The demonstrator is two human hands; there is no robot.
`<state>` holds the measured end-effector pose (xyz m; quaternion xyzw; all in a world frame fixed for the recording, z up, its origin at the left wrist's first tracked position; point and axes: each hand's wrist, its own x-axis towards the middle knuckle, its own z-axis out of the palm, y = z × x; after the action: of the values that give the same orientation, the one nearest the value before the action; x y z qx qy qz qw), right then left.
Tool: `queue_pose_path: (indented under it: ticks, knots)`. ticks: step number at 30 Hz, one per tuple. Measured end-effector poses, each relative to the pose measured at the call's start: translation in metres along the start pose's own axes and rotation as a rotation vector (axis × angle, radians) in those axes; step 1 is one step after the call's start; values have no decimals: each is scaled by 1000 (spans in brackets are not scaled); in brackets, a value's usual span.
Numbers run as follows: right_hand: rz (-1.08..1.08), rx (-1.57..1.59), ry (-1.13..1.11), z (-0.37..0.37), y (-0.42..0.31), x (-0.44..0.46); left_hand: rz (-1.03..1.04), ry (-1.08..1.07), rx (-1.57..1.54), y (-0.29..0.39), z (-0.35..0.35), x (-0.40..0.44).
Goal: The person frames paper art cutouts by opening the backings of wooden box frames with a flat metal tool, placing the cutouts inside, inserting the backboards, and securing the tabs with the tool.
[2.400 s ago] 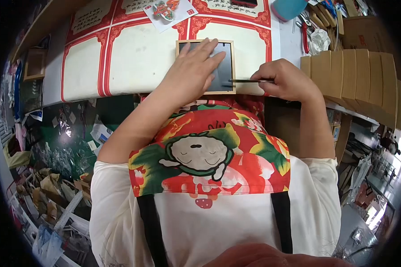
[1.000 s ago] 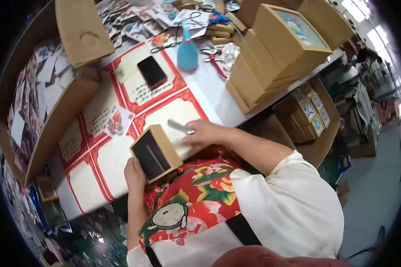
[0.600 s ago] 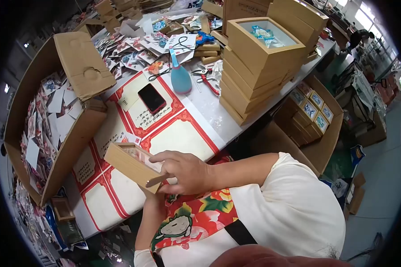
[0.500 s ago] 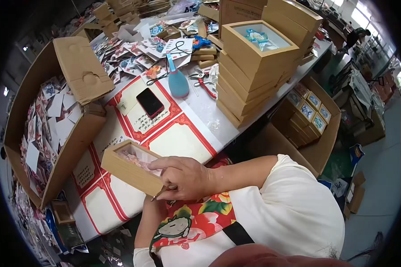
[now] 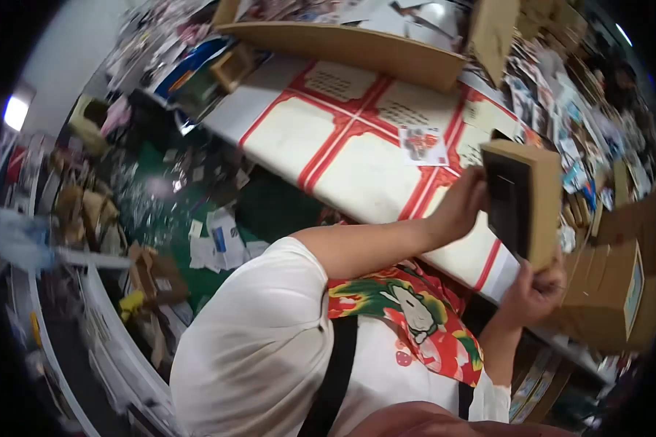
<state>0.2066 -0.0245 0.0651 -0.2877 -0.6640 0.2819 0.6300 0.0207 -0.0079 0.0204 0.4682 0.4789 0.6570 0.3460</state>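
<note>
A box-like wooden frame (image 5: 544, 204) is held up over the right part of the table, tilted on edge, its dark flat side turned to the left. My left hand (image 5: 461, 207) is at the left edge of that frame, its fingers partly hidden behind it. My right hand (image 5: 536, 291) grips the lower end with curled fingers. The face turned away from me cannot be seen. On the red-and-white printed table cover (image 5: 350, 160), a small picture card (image 5: 423, 146) lies left of the frame.
A cardboard box (image 5: 342, 45) of cards stands along the far side of the table. Stacked wooden frames (image 5: 598, 291) are at the right, beside piled cards (image 5: 572, 149). Papers (image 5: 226, 240) and scraps litter the green floor at left.
My view has swung to the left. The wooden frame has been turned up on edge, its dark side now showing. Both hands are now visible at it, and a picture card shows on the table.
</note>
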Motion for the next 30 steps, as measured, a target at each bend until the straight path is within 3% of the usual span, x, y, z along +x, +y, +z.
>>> queue_pose_path:
  ticks: [2, 5, 8, 10, 12, 14, 15, 17, 21, 24, 27, 30]
  knots:
    - [113, -87, 318, -43, 10, 15, 110, -137, 14, 12, -9, -8]
    - [-153, -528, 524, -130, -23, 43, 96, -276, -21, 16, -23, -14]
    - [-660, -1782, 575, -209, -107, 69, -54, -237, -122, 7, -32, -16]
    - [-705, -2238, 642, -227, -148, 79, -146, -166, -181, 1, -38, -19]
    - [-597, -2011, 793, -240, -154, 77, -145, -94, -60, 7, -49, -21]
    - [-408, -1574, 836, -212, -162, 78, -85, -81, -19, -12, -70, -18]
    - [-357, -1497, 808, -199, -159, 80, -91, -51, 0, -21, -80, -16]
    - [-569, -1412, 470, -195, -137, 79, -125, 29, -15, -22, -88, -14]
    - [-577, -1618, 220, -181, -103, 83, -86, 29, 20, -19, -94, -14]
    - [-440, -1647, 125, -183, -88, 95, -78, 12, 53, -21, -101, -17]
    - [-452, -1478, 134, -177, -86, 107, -98, 47, 78, -21, -118, -21]
    - [-291, -1142, 315, -161, -92, 100, -97, 137, 124, -25, -150, -18]
